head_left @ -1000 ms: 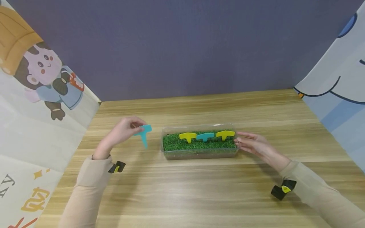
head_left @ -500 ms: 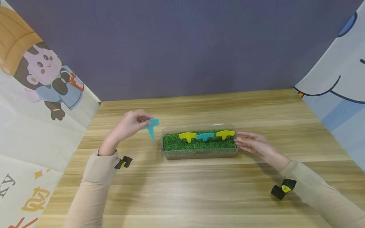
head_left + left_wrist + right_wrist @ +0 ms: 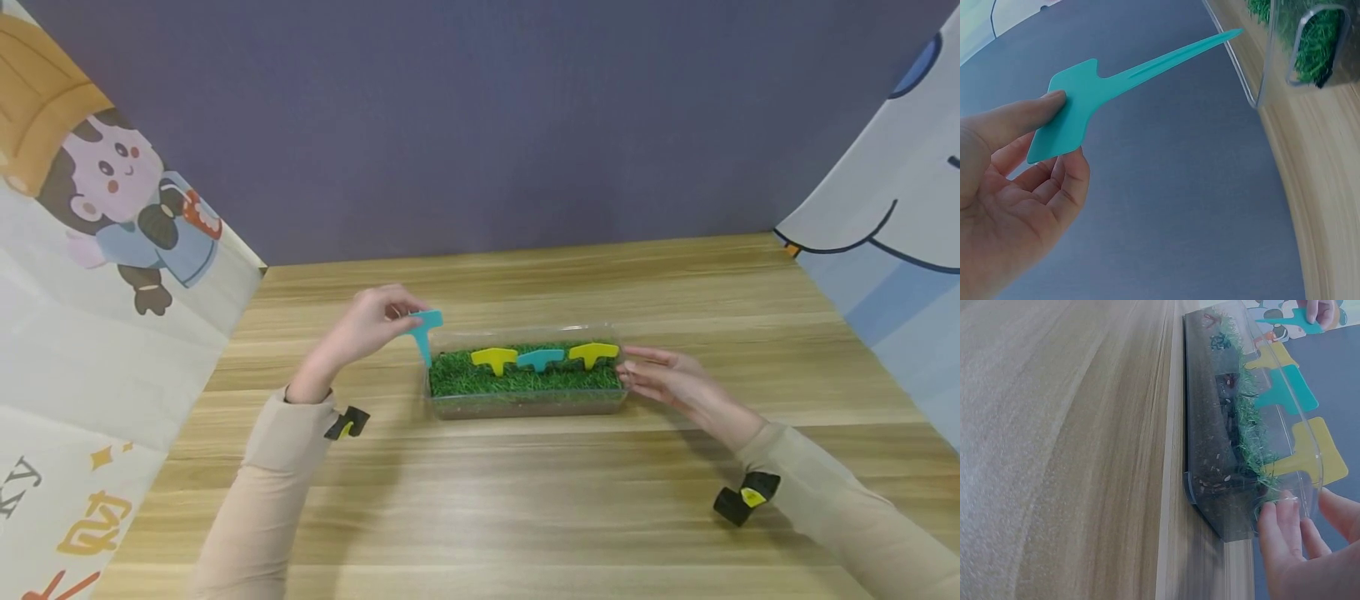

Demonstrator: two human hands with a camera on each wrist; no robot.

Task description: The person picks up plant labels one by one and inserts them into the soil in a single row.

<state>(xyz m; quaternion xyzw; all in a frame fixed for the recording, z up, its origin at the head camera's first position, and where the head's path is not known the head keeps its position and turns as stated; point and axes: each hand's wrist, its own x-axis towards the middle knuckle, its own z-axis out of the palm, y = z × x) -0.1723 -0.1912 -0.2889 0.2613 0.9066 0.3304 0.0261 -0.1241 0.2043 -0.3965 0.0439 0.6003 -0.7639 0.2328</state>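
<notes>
In the head view my left hand (image 3: 375,321) is at the left end of a clear plastic box (image 3: 525,408) of green artificial-looking grass (image 3: 465,382). Thumb and fingers pinch the wide head of a turquoise T-shaped plant label (image 3: 1072,115). Its pointed stem is directed down toward the grass at that end; whether the tip touches it, I cannot tell. My right hand (image 3: 671,383) touches the box's right end with fairly straight fingers. Standing in the grass are a left yellow label (image 3: 495,358), a turquoise label (image 3: 540,360) and a right yellow label (image 3: 592,353).
The box rests on a wood-grain table (image 3: 525,500). A dark blue-grey panel (image 3: 510,125) rises behind it. Printed cartoon sheets border the left (image 3: 112,183) and right (image 3: 877,183) sides. The box's left end has a handle-shaped outline (image 3: 1297,37).
My left hand has moved right with the turquoise plant label, from beside the box to above its left end. My right hand and the box have stayed in place.
</notes>
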